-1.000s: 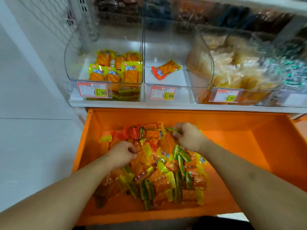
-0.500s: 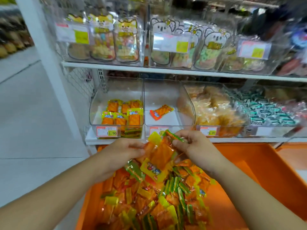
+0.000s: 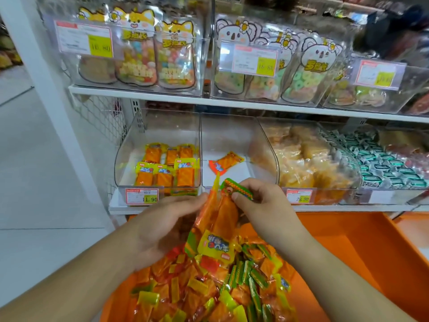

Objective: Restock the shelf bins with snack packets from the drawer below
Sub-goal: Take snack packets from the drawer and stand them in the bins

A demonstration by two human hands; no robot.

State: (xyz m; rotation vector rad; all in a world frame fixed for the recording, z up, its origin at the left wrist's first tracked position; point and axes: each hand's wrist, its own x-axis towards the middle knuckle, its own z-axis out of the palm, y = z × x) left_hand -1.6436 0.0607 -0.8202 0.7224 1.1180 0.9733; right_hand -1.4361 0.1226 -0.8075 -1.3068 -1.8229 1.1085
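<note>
A bunch of orange snack packets (image 3: 217,219) with yellow and green ends is held up between both hands, just in front of the lower shelf. My left hand (image 3: 162,225) grips the bunch from the left. My right hand (image 3: 260,205) pinches the green end of a packet at the top. Below them lies a heap of the same packets (image 3: 209,291) in the orange drawer (image 3: 362,256). The middle clear bin (image 3: 228,145) holds one orange packet (image 3: 224,162). The left clear bin (image 3: 160,145) holds several yellow-topped packets (image 3: 167,167).
To the right stand bins of pale yellow snacks (image 3: 306,163) and green-wrapped sweets (image 3: 383,163). The upper shelf (image 3: 209,101) carries clear bins of cartoon-animal candy bags. A white upright post (image 3: 44,89) and white floor lie to the left.
Both hands have lifted a bunch of packets out of the drawer heap up to the front of the lower bins. The view has tilted upward, bringing the upper shelf into sight.
</note>
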